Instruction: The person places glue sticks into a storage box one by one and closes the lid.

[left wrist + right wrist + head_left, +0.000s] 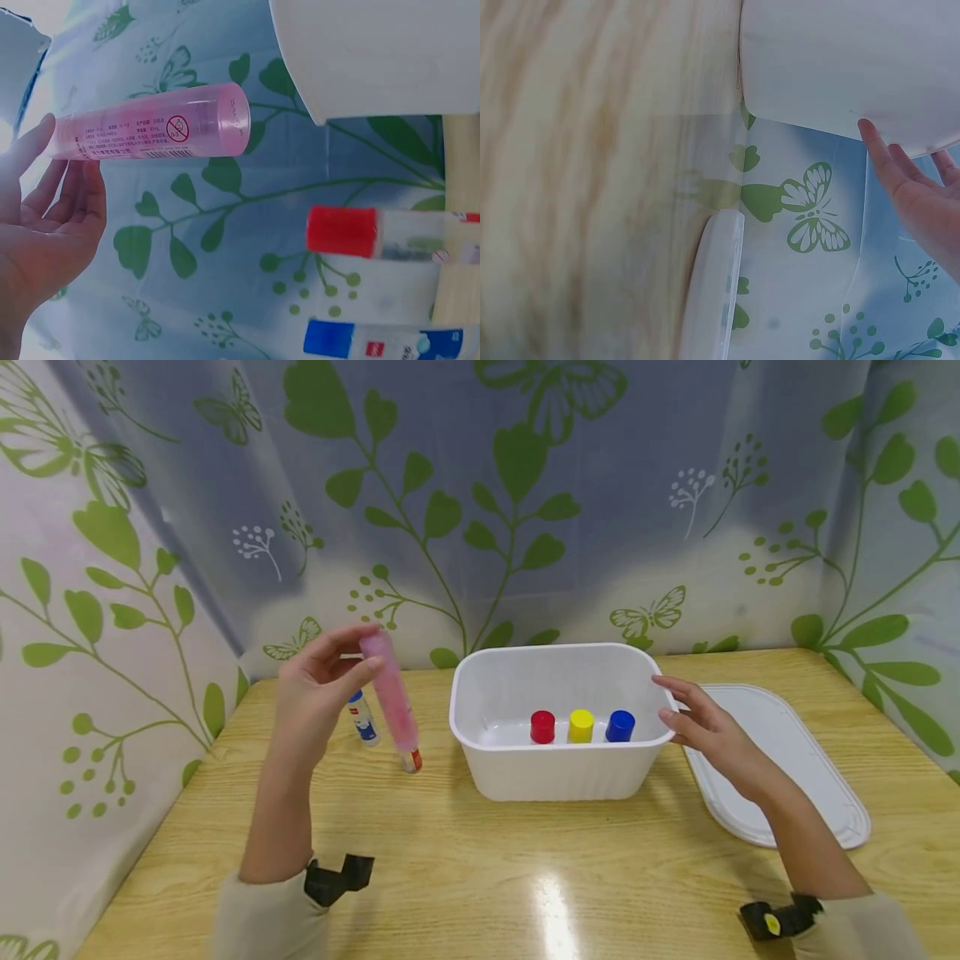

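My left hand [315, 693] pinches a pink, see-through cylindrical bottle [392, 697] near its upper end. The bottle hangs tilted left of the white plastic bin [562, 774], its lower end overlapping a red-labelled tube [412, 762] in the head view. In the left wrist view, small print and a barcode show on the pink bottle [165, 124]; the tube behind has a red cap [341, 232]. Beside it stands a blue-capped tube [363, 718]. At the bin's right rim, my right hand [712, 731] holds on with thumb and fingers.
Inside the bin stand containers with a red cap [542, 727], a yellow cap [581, 726] and a blue cap [620, 726]. A white lid [780, 768] lies right of the bin on the wooden table [450, 868]. Leaf-patterned curtains [480, 527] surround the table.
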The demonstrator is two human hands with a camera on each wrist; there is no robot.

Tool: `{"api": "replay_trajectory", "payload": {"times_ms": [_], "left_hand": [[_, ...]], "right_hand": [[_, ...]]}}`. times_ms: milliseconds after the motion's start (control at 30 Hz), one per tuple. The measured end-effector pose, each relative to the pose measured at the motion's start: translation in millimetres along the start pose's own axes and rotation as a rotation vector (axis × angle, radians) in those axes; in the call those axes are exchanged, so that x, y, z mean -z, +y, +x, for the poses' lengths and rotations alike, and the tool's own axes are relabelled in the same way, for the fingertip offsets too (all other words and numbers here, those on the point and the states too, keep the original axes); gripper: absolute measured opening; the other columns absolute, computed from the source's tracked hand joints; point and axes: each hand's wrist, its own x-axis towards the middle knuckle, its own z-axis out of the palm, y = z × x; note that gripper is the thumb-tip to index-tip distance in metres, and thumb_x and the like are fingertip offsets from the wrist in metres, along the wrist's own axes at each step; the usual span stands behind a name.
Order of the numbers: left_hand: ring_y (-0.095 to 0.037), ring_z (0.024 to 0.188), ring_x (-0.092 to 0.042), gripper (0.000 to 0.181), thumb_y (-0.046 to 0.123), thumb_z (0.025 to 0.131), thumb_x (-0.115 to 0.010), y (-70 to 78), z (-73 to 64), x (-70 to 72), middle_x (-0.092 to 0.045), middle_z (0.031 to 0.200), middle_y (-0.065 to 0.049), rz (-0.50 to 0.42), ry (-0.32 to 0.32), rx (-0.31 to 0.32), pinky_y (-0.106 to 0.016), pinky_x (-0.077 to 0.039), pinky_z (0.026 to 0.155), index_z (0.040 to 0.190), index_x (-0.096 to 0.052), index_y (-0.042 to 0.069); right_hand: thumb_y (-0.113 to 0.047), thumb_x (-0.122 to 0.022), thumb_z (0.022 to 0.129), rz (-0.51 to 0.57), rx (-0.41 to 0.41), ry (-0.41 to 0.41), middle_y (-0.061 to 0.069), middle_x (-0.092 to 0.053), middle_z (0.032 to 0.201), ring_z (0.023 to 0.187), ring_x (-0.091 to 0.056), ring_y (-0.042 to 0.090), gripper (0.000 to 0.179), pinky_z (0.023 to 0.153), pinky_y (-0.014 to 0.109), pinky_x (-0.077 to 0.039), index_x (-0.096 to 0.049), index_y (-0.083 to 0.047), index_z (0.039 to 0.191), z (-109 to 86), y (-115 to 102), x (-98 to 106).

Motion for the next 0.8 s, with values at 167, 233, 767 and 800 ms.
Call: {"api": "replay_trajectory", "payload": {"times_ms": [167, 233, 767, 800], "left_hand": [[-0.024, 0.087, -0.057, 0.031, -0.001, 0.083, -0.066, 4.9, 13.3, -14.4, -0.059, 0.102, -0.011, 0.007, -0.026, -0.009, -0.024, -0.051, 0.071, 0.113, -0.061, -0.002], [-0.025, 0.087, -0.056, 0.032, 0.0, 0.083, -0.066, 6.5, 18.2, -20.6, -0.059, 0.102, -0.011, 0.018, -0.036, -0.015, -0.024, -0.051, 0.071, 0.114, -0.06, -0.004], [-0.024, 0.09, -0.057, 0.03, -0.001, 0.083, -0.066, -5.1, 32.1, -65.3, -0.061, 0.102, -0.01, 0.065, -0.139, -0.109, -0.03, -0.051, 0.075, 0.112, -0.06, -0.005], [-0.024, 0.091, -0.057, 0.03, 0.0, 0.083, -0.066, -7.2, 31.8, -67.3, -0.061, 0.103, -0.01, 0.071, -0.147, -0.11, -0.031, -0.05, 0.075, 0.112, -0.06, -0.005]], "right_hand": [[-0.029, -0.042, 0.099, -0.003, -0.006, 0.003, 0.02, -0.013, 0.148, 0.126, -0.027, 0.042, 0.054, 0.095, 0.06, -0.03, -0.02, -0.015, 0.146, 0.0, 1, 1], [-0.029, -0.042, 0.099, -0.002, -0.003, 0.0, 0.02, -0.012, 0.148, 0.126, -0.026, 0.042, 0.054, 0.095, 0.061, -0.029, -0.02, -0.015, 0.146, -0.2, 1, 1], [-0.026, -0.042, 0.099, 0.0, 0.003, -0.003, 0.021, -0.014, 0.147, 0.125, -0.03, 0.041, 0.054, 0.095, 0.06, -0.03, -0.019, -0.013, 0.146, -0.6, 0, 1], [-0.026, -0.043, 0.099, 0.004, 0.005, -0.003, 0.021, -0.014, 0.147, 0.124, -0.03, 0.041, 0.054, 0.095, 0.06, -0.03, -0.02, -0.013, 0.146, -0.5, 0, 0]]}}
